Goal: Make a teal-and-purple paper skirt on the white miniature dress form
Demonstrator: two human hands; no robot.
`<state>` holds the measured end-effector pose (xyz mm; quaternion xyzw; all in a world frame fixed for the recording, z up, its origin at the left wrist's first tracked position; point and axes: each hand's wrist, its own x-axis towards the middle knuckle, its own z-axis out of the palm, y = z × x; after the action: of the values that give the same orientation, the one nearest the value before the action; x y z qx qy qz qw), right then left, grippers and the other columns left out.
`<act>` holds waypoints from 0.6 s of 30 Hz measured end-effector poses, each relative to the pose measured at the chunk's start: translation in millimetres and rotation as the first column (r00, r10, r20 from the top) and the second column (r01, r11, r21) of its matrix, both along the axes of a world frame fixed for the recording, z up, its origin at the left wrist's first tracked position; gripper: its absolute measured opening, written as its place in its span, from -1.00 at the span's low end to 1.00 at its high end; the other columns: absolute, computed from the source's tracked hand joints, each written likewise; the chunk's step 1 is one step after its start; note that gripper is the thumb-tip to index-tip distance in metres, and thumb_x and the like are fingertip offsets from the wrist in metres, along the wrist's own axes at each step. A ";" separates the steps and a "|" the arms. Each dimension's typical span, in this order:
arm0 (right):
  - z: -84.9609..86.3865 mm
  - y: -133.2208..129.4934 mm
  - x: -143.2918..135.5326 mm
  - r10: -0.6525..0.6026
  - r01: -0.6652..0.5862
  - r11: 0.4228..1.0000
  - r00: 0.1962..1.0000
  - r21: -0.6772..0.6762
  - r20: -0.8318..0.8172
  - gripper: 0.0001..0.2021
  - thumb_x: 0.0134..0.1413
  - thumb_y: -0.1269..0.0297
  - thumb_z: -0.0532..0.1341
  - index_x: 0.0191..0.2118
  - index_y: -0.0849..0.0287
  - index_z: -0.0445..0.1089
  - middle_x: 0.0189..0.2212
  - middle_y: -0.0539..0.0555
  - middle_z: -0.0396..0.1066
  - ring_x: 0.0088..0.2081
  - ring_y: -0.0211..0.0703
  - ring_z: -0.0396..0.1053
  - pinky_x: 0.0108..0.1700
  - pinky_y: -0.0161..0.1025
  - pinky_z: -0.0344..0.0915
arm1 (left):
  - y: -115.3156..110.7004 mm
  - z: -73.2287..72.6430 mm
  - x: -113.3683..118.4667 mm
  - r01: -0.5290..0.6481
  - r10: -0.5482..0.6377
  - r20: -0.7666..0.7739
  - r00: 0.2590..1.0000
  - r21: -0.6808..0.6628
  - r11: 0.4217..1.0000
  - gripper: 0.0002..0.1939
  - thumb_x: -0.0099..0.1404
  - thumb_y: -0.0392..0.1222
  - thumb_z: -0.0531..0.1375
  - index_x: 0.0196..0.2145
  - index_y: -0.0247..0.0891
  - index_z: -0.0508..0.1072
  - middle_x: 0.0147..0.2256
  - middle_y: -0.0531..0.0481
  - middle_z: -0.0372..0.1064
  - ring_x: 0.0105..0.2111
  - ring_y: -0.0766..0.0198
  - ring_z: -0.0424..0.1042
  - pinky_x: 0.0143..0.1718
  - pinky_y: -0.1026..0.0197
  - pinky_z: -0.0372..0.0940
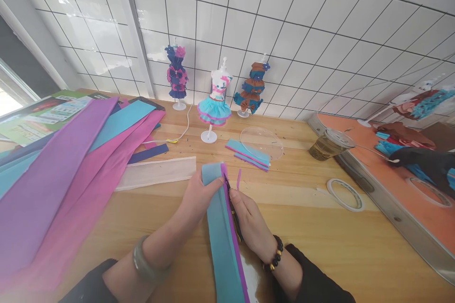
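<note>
My left hand (pixel 199 194) pinches a long, flat turquoise strip of crepe-like material (pixel 220 241) near its far end, thumb on top beside the narrow purple border (pixel 234 251) along its right edge. I judge that pressing there keeps the layers together and the edge steady. The turquoise strip lies over the pale wooden table (pixel 302 241) in front of me, running back toward my body, so its length is supported and only the far end needs holding.

My right hand (pixel 250 220) is closed around slim, dark scissors (pixel 235 220), whose tip points away from me and meets the purple border just beside my left thumb. Holding them along the edge probably lets the blades follow it; whether they are parted, I cannot tell. A thin purple scrap (pixel 239 179) lies just right of the tip. Short turquoise-and-pink layered strips (pixel 249 154) sit farther off, seemingly placed clear of my hands.
</note>
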<state>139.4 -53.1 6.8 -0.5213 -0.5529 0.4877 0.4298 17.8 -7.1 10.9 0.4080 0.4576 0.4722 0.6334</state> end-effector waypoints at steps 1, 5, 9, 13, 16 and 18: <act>-0.2 -0.1 0.1 0.005 -0.005 1.000 1.000 -0.003 0.009 -0.65 0.22 0.05 -0.07 -0.50 0.15 0.12 -0.51 -0.02 0.16 -0.39 -0.22 0.15 -0.30 -0.28 0.16 | 0.9 0.1 -0.7 -0.016 0.016 -0.006 1.000 0.005 1.000 -0.68 0.06 -0.18 0.24 -0.19 -0.24 0.38 -0.34 0.01 0.42 -0.33 0.22 0.40 -0.28 0.19 0.30; 0.0 0.9 0.1 0.009 -0.009 1.000 0.999 -0.007 0.039 -0.63 0.22 0.02 -0.09 -0.47 0.17 0.18 -0.49 0.00 0.21 -0.40 -0.21 0.14 -0.31 -0.28 0.15 | 2.9 -2.5 -2.0 -0.055 0.056 -0.031 0.998 0.036 0.998 -0.61 0.03 -0.17 0.26 -0.14 -0.21 0.39 -0.31 0.01 0.43 -0.33 0.23 0.40 -0.26 0.20 0.28; -0.6 2.2 -0.1 -0.007 0.007 1.000 1.000 0.012 0.025 -0.65 0.22 0.05 -0.09 -0.50 0.14 0.10 -0.51 -0.02 0.16 -0.39 -0.21 0.14 -0.30 -0.29 0.15 | 1.0 -3.2 -0.1 -0.041 0.044 -0.063 0.997 0.046 0.998 -0.62 0.04 -0.17 0.26 -0.14 -0.20 0.37 -0.33 0.02 0.41 -0.34 0.24 0.39 -0.26 0.20 0.28; -2.4 1.5 0.5 -0.021 0.021 1.000 1.000 0.015 0.014 -0.65 0.22 0.06 -0.09 -0.51 0.13 0.05 -0.52 -0.04 0.12 -0.39 -0.22 0.14 -0.30 -0.29 0.15 | -2.0 0.6 1.6 -0.013 0.013 -0.065 0.998 0.009 1.000 -0.61 0.05 -0.17 0.25 -0.12 -0.21 0.35 -0.35 0.01 0.39 -0.34 0.24 0.37 -0.28 0.20 0.30; -2.2 0.5 0.8 -0.026 0.026 1.000 0.999 0.008 0.018 -0.65 0.23 0.05 -0.09 -0.51 0.12 0.03 -0.52 -0.05 0.11 -0.40 -0.23 0.14 -0.30 -0.29 0.15 | -2.7 2.4 2.0 -0.012 0.012 -0.052 0.999 -0.010 1.000 -0.61 0.05 -0.16 0.25 -0.12 -0.22 0.34 -0.34 0.01 0.38 -0.34 0.23 0.37 -0.30 0.21 0.30; -1.3 0.1 0.7 -0.023 0.023 1.000 1.000 0.005 0.013 -0.65 0.22 0.03 -0.09 -0.51 0.13 0.04 -0.53 -0.05 0.10 -0.41 -0.23 0.14 -0.30 -0.29 0.15 | -2.6 2.8 2.0 -0.014 0.014 -0.042 0.999 -0.012 1.000 -0.60 0.05 -0.17 0.25 -0.12 -0.22 0.34 -0.34 0.00 0.38 -0.34 0.23 0.38 -0.30 0.21 0.30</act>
<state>140.0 -53.0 5.5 -0.5299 -0.5508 0.4778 0.4330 19.8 -9.7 13.8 0.4107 0.4765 0.4651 0.6229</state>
